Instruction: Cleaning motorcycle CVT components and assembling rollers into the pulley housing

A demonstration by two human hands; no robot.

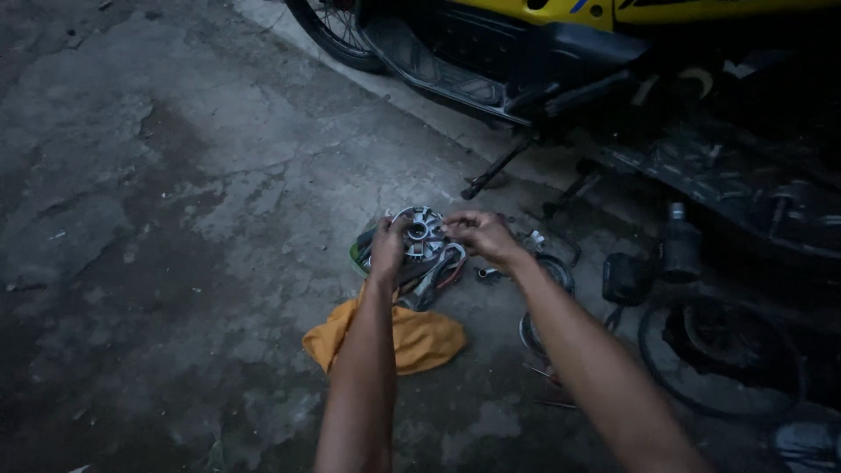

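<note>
Both forearms rise from the bottom of the frame toward its middle, over a cracked concrete floor (175,219). Nearest the camera, just left of centre and low, a crumpled orange rag (420,340) lies on the floor, partly hidden by the left forearm.

Just above the rag, at the centre of the frame, the two hands meet on a round metal pulley (422,235) with radial fins and a hub hole in its middle. The left hand (388,250) covers the disc's left edge, its grip clamped on the rim with the thumb up by the face. The right hand (480,235) comes in from the right, its fingers curled together at the disc's right edge; whether they pinch the rim or a small part on it cannot be told in this dim light. The disc's flat face looks up toward the camera, so its axle line points out of the floor, and it sits between the hands, each about equally near.

Beneath the disc lie some dark parts and cables. To the right, a rubber belt (714,359) loops on the floor beside other dark parts. Farthest off, along the top of the frame, stands a yellow scooter (561,35) with its side stand down.
</note>
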